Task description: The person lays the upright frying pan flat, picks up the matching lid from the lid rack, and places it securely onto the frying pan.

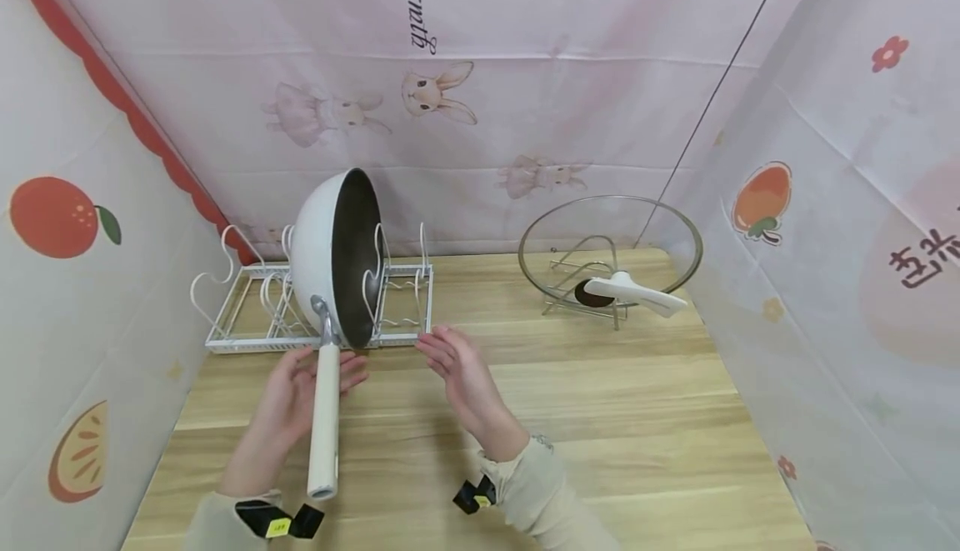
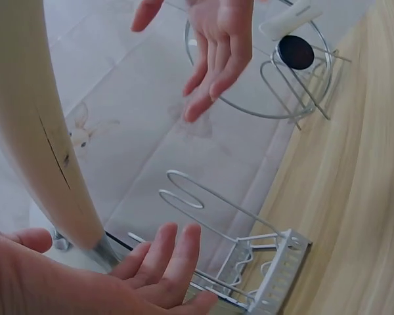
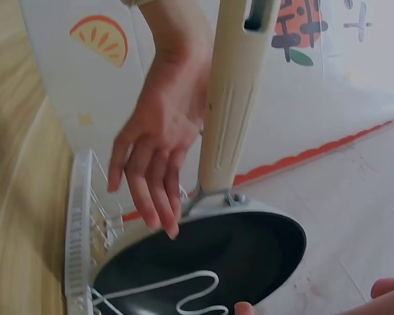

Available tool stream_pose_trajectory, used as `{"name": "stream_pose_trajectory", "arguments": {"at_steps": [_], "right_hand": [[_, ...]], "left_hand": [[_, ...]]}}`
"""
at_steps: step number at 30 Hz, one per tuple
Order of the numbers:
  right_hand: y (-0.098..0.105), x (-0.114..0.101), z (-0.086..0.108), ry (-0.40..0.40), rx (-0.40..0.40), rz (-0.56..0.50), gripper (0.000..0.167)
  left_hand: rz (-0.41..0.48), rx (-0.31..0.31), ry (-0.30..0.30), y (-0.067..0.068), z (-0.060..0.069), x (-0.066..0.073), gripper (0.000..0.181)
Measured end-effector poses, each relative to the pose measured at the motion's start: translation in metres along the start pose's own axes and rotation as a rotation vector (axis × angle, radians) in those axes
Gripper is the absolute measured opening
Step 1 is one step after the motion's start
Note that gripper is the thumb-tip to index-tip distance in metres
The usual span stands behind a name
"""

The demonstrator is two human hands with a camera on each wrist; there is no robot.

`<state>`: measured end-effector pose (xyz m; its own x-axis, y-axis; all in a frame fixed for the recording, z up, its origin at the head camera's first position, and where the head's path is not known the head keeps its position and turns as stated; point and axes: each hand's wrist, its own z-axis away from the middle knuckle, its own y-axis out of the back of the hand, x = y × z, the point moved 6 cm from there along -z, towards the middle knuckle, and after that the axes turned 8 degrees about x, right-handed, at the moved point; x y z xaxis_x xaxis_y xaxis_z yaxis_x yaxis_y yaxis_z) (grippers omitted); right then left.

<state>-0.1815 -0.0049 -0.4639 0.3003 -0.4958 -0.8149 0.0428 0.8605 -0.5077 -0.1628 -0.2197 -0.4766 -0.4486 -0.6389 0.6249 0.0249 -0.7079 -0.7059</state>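
Observation:
A deep frying pan [image 1: 311, 242], white outside and dark inside, stands on its edge in a white wire rack [image 1: 262, 344]. Its long cream handle [image 1: 326, 426] points toward me and slopes down over the table. My left hand [image 1: 288, 401] is beneath and behind that handle, fingers loosely extended; no grip shows, and contact cannot be made out. Near the rack's front right corner is my right hand [image 1: 471, 380], its fingers extended and holding nothing. In the right wrist view, the left hand [image 3: 161, 144] hangs beside the handle with fingers pointing at the pan.
At the back right, a glass lid [image 1: 701, 251] with a white handle [image 1: 633, 291] leans upright in a small wire stand [image 1: 616, 318]. Printed cloth walls [image 1: 480, 134] enclose the wooden table [image 1: 600, 418] at the back and both sides.

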Motion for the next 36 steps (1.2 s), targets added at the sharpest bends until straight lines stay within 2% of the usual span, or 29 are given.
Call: {"name": "stream_pose_trajectory", "arguments": {"at_steps": [2, 6, 9, 15, 21, 23, 27, 30, 36], "right_hand": [[-0.006, 0.006, 0.000, -0.019, -0.011, 0.002, 0.043], [-0.016, 0.015, 0.001, -0.046, -0.024, 0.024, 0.044], [-0.022, 0.020, 0.001, -0.064, -0.029, 0.042, 0.039], [-0.038, 0.029, 0.002, -0.097, -0.067, 0.075, 0.026], [-0.054, 0.038, 0.006, -0.140, -0.130, 0.121, 0.039], [-0.058, 0.041, 0.008, -0.161, -0.148, 0.127, 0.041], [-0.066, 0.047, 0.015, -0.211, -0.171, 0.112, 0.041], [-0.072, 0.049, 0.021, -0.255, -0.182, 0.074, 0.035], [-0.085, 0.054, 0.032, -0.330, -0.209, -0.001, 0.018]], "left_hand": [[-0.011, 0.023, -0.007, -0.001, -0.001, 0.002, 0.043], [-0.006, 0.045, 0.022, -0.003, -0.003, 0.005, 0.052], [-0.037, 0.060, 0.038, -0.005, -0.003, 0.005, 0.056], [-0.099, 0.070, 0.052, -0.009, -0.003, 0.006, 0.053], [-0.078, 0.077, 0.064, -0.012, -0.004, 0.009, 0.050], [-0.049, 0.060, 0.076, -0.012, -0.006, 0.009, 0.048], [0.068, -0.027, 0.107, -0.014, -0.009, 0.009, 0.047], [0.129, -0.077, 0.120, -0.015, -0.010, 0.009, 0.045], [0.156, -0.111, 0.145, -0.014, -0.012, 0.010, 0.044]]}}
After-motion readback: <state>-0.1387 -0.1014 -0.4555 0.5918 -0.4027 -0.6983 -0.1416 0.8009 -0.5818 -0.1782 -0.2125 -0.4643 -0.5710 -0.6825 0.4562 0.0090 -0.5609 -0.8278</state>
